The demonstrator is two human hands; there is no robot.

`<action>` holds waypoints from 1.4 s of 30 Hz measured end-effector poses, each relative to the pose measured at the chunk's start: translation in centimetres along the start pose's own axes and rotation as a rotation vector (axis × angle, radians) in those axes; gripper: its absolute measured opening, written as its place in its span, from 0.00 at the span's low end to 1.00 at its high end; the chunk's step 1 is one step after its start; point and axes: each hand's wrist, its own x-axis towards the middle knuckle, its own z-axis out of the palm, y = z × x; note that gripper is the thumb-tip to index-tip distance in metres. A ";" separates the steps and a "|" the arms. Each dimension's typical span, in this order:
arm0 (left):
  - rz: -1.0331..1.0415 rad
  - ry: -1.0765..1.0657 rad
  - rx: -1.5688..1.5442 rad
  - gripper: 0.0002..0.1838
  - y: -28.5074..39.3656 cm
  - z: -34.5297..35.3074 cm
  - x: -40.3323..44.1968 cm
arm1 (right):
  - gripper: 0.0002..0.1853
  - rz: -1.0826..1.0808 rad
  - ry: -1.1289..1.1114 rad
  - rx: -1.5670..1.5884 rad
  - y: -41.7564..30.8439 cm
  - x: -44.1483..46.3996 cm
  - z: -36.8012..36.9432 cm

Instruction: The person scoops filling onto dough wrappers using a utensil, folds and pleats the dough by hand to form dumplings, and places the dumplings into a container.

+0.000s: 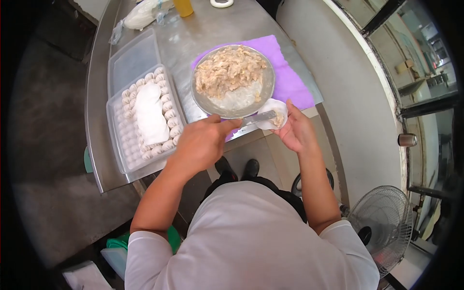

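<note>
My left hand is closed around the handle of a flat metal spatula. The blade reaches right, onto a round white dough wrapper. A little pale filling sits on the wrapper at the blade's tip. My right hand holds this wrapper on its fingers, just beyond the near rim of a round metal pan. In the pan lies a heap of pale minced filling. To the left, a clear plastic box holds rows of pleated dumplings, with white wrappers lying on top.
The pan rests on a purple cloth on the steel table. An open lid lies behind the box. At the far end are a white bag and a yellow cup. A fan stands at lower right.
</note>
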 end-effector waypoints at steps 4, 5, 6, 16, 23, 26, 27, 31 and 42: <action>0.135 0.037 0.048 0.22 0.0 -1.0 -0.5 | 0.27 0.086 -0.024 0.056 0.1 -0.1 -0.2; 0.131 0.018 0.062 0.23 -0.2 -0.8 -0.7 | 0.27 0.087 -0.029 0.054 0.3 -0.2 0.0; 0.131 -0.002 0.077 0.23 0.0 -0.9 -0.6 | 0.27 0.068 -0.018 0.030 0.5 -0.5 0.5; 0.003 0.006 0.083 0.22 -2.3 -1.2 0.0 | 0.25 -0.048 0.001 -0.202 1.2 0.0 -0.6; -0.229 0.197 -0.027 0.18 -4.4 3.9 2.9 | 0.20 0.008 -0.038 -0.108 0.5 -1.9 3.6; -0.383 0.131 -0.984 0.19 -1.8 5.4 2.3 | 0.21 0.060 -0.110 0.015 1.4 -1.8 5.2; -0.516 -0.047 -1.670 0.20 -1.6 5.7 2.3 | 0.21 0.041 -0.114 -0.129 1.9 -1.5 5.3; -0.524 0.085 -1.817 0.15 -2.4 5.5 1.7 | 0.24 -0.070 -0.190 -0.479 3.0 -1.5 5.2; -0.359 0.161 -1.910 0.29 -0.6 1.6 -6.9 | 0.23 -0.451 -0.483 -0.678 6.5 -5.2 8.1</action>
